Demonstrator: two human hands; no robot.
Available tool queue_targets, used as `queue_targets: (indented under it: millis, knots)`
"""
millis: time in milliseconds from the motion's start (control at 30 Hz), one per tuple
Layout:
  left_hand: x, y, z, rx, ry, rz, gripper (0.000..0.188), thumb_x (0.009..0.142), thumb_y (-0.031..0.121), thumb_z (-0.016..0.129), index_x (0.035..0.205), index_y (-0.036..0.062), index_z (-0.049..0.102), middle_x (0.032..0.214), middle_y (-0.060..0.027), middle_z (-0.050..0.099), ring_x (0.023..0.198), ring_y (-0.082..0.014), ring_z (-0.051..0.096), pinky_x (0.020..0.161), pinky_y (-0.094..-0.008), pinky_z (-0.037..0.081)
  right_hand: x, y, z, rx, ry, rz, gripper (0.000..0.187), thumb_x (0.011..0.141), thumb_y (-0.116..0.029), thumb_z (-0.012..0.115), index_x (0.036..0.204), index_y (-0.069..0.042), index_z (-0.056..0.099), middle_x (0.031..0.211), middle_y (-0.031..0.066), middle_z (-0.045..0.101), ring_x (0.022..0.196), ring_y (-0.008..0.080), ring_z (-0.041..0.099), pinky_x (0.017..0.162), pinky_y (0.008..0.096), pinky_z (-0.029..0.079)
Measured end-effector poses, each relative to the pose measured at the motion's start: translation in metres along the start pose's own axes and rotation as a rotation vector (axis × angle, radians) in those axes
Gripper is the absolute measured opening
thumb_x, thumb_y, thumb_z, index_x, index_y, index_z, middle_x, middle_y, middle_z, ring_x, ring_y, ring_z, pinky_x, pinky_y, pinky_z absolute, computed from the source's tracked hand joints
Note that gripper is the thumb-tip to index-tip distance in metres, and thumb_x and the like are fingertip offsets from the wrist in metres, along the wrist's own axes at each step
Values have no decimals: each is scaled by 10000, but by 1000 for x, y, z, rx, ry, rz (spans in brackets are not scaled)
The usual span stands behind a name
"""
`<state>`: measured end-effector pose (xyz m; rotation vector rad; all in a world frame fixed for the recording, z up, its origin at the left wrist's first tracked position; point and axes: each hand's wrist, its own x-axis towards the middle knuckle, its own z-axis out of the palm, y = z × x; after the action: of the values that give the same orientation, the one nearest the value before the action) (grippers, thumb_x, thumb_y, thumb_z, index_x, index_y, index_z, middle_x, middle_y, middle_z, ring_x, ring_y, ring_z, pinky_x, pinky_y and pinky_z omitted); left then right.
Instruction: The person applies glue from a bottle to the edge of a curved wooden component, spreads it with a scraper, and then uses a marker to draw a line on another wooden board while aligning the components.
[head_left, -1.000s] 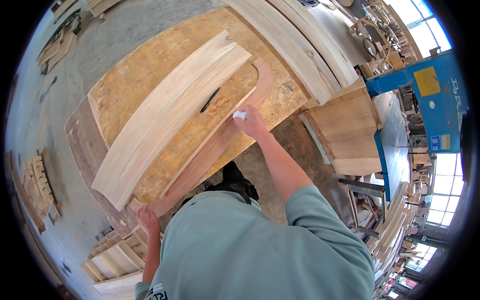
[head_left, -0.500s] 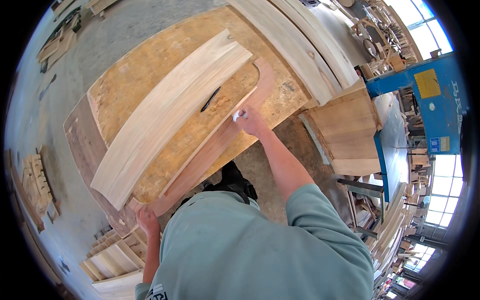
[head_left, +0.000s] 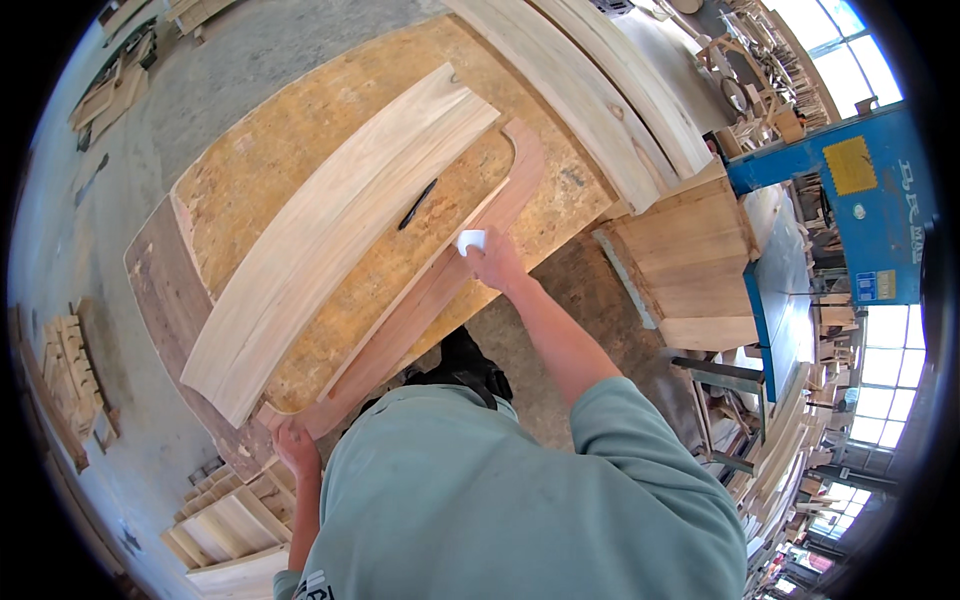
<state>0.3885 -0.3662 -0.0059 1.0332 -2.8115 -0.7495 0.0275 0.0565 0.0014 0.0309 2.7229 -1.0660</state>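
Note:
A long reddish wooden piece (head_left: 398, 336) with a curved far end lies along the near edge of the worktable (head_left: 285, 125). My left hand (head_left: 296, 446) is closed on its lower left end, with the fingertips partly hidden. Above the far half of this piece, my right hand (head_left: 498, 265) pinches a small flat white piece (head_left: 469, 241), whose kind I cannot make out. A wide, pale curved board (head_left: 335, 235) rests farther in on the table. Between the board and the reddish piece lies a black pen (head_left: 417, 204).
Long pale planks (head_left: 590, 95) lie past the table's far right side. On the right stand a wooden panel (head_left: 690, 265) and a blue machine (head_left: 870, 205) with a flat table. Stacked wood (head_left: 235, 530) sits at lower left, slatted wood (head_left: 70, 365) on the floor at left.
My right hand has shifted slightly left and toward me along the reddish piece, and more of the white piece now shows. My left hand stays at its end.

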Motion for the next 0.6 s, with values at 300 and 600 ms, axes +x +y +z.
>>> queue_targets:
  millis: [300, 600]
  knots:
    - [-11, -12, 6, -254, 228, -79, 218, 868, 78, 636, 1063, -17, 661, 1008, -201, 651, 939, -364, 617, 855, -449, 478, -30, -19, -22, 853, 202, 338, 235, 955, -146, 575, 1081, 45, 523, 770, 94, 616, 593, 159, 620, 498, 303, 500]
    - [-13, 147, -27, -384, -177, 287, 242, 916, 98, 656, 725, -1, 545, 683, -103, 518, 674, -225, 503, 651, -360, 412, -116, -32, -62, 1612, -82, 360, 257, 974, -105, 618, 1210, -25, 554, 1063, 108, 672, 898, 161, 650, 773, 298, 545]
